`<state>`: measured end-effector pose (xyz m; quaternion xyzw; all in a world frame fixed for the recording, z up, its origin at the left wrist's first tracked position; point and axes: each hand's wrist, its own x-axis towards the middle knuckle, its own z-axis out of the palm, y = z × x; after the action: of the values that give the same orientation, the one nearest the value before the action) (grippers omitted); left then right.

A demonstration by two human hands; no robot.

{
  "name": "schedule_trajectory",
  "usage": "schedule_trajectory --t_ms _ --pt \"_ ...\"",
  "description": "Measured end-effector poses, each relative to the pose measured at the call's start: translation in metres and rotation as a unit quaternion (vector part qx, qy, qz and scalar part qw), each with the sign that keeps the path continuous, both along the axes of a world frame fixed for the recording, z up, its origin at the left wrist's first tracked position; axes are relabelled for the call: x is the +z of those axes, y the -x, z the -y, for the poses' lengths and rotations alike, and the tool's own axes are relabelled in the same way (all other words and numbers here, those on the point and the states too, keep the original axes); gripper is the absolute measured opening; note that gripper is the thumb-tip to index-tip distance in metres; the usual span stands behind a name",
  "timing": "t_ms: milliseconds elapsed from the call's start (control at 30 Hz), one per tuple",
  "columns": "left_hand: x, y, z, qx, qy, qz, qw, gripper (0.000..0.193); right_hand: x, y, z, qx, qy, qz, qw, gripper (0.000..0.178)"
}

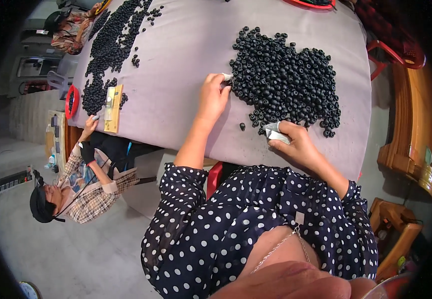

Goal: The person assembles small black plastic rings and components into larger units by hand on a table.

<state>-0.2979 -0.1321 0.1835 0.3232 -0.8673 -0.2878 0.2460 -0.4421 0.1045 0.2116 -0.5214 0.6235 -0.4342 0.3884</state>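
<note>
The table, spread with grey cloth, carries all items noted. A co-worker in a checked shirt sits at its near left corner. The main pile of small, rounded black parts, many showing a hole, lies toward the table's right edge. A second spread of black parts runs along the left edge. At the near left corner are a red tray and a yellowish board. Left hand: fingers curled, tips at the pile's left side; grip on a part cannot be determined. Right hand: half-curled at the pile's near side, thumb close to forefinger; contents cannot be determined. Pale coverings sit on its fingertips. One loose part lies between the hands, just beside the pile.
</note>
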Motion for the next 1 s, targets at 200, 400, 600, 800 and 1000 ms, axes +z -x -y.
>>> schedule_trajectory --t_ms 200,400,600,800,1000 --pt "0.003 0.004 -0.004 0.019 0.046 0.008 0.999 0.024 0.006 0.004 0.011 -0.008 -0.006 0.009 1.000 0.023" --pt "-0.015 -0.001 -0.005 0.048 -0.018 -0.037 0.998 0.024 0.002 0.004 0.017 -0.082 0.024 0.086 0.993 0.021" --pt "0.005 0.006 -0.018 0.043 -0.160 -0.081 0.983 0.017 -0.008 0.014 0.015 -0.094 0.041 0.047 0.994 0.018" --pt "0.035 0.022 -0.080 -0.062 -0.223 -0.092 0.968 0.023 -0.004 0.020 0.009 -0.113 0.071 0.035 0.990 0.018" --pt "0.029 0.040 -0.100 -0.143 -0.128 -0.077 0.978 0.017 -0.009 0.018 0.007 -0.138 0.084 0.069 0.984 0.024"
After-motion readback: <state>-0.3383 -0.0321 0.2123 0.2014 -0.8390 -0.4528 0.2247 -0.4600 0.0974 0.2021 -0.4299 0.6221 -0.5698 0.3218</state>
